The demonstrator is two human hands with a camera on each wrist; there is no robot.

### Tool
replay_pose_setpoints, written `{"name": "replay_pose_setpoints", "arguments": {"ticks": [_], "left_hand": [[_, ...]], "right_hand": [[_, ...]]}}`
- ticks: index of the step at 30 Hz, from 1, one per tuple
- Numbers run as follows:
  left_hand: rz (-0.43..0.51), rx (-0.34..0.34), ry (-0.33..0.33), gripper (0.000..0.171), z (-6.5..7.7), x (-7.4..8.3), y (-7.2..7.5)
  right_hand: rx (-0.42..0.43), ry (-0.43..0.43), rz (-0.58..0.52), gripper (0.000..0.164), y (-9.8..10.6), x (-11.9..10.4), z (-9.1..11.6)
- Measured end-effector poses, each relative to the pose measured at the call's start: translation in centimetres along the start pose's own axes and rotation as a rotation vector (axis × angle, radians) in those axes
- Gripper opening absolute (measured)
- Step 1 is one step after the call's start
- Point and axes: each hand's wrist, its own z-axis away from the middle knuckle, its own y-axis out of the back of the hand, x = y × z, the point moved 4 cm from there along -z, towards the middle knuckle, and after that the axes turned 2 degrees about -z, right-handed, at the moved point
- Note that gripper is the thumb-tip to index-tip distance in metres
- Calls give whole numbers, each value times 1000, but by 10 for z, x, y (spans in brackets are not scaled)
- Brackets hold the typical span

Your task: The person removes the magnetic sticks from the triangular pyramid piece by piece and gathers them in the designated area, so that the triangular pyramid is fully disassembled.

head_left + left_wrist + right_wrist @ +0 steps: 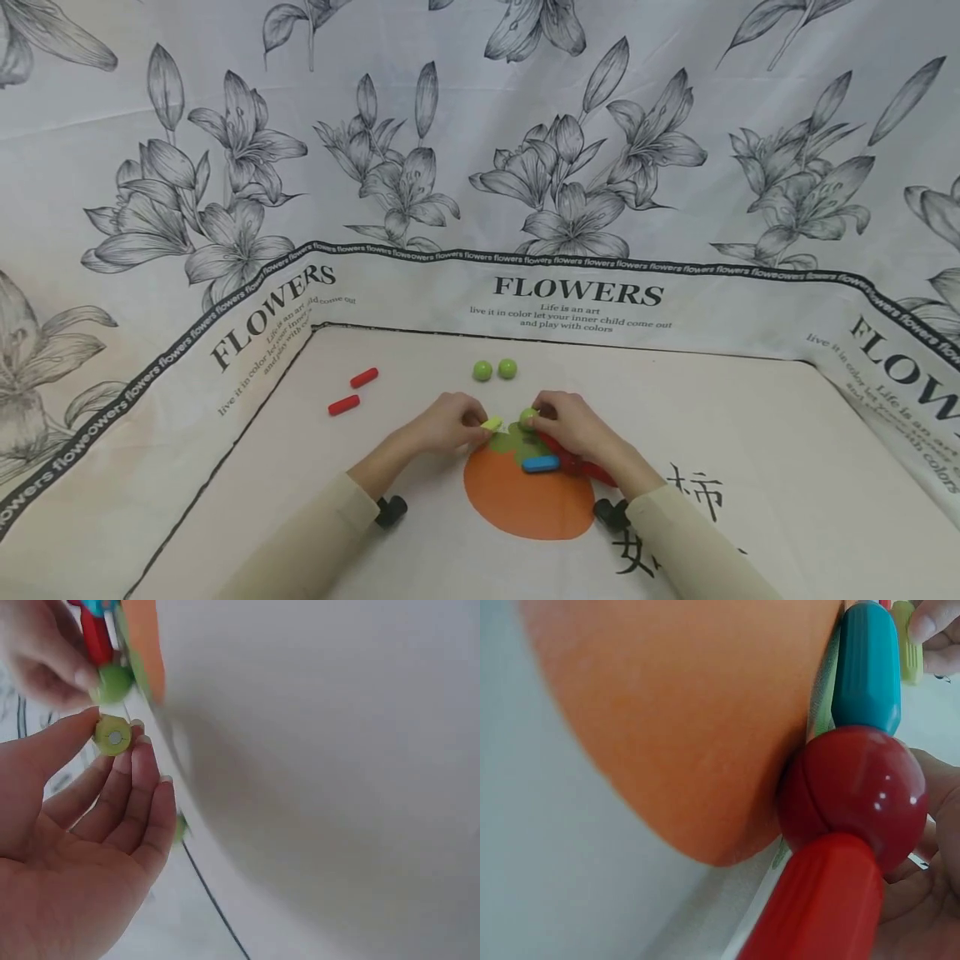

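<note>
My left hand point(450, 421) pinches a short yellow-green ribbed rod point(492, 423) between thumb and fingers. In the left wrist view, a round silver-coloured spot shows in the facing end of that rod. Just to the right, my right hand point(573, 423) pinches a green ball point(528, 418) belonging to a joined piece. A glossy red ball point(855, 795) in that piece links a blue rod point(541, 463) and a red rod point(814, 904); another red rod point(96, 637) runs to the green ball. The yellow-green rod's end is close to the green ball; contact cannot be told.
Two loose green balls point(507, 367) sit beyond the hands. Two red rods point(344, 406) lie at the left of the white cloth point(420, 533). Under the hands is a printed orange fruit point(525, 504) with green leaves, and black characters point(697, 492) are at its right.
</note>
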Motion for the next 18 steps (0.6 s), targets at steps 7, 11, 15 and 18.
{"name": "replay_pose_setpoints", "arguments": {"ticks": [7, 11, 15, 18], "left_hand": [[-39, 106, 92, 22, 12, -31, 47], [-39, 151, 135, 24, 17, -51, 72], [-88, 202, 175, 26, 16, -72, 89], [-131, 234, 237, 28, 15, -88, 98]], "right_hand": [[2, -2, -6, 10, -1, 1, -1], [-2, 0, -9, 10, 0, 1, -2], [-14, -14, -18, 10, 0, 1, -2], [-18, -25, -27, 10, -1, 1, -2]]}}
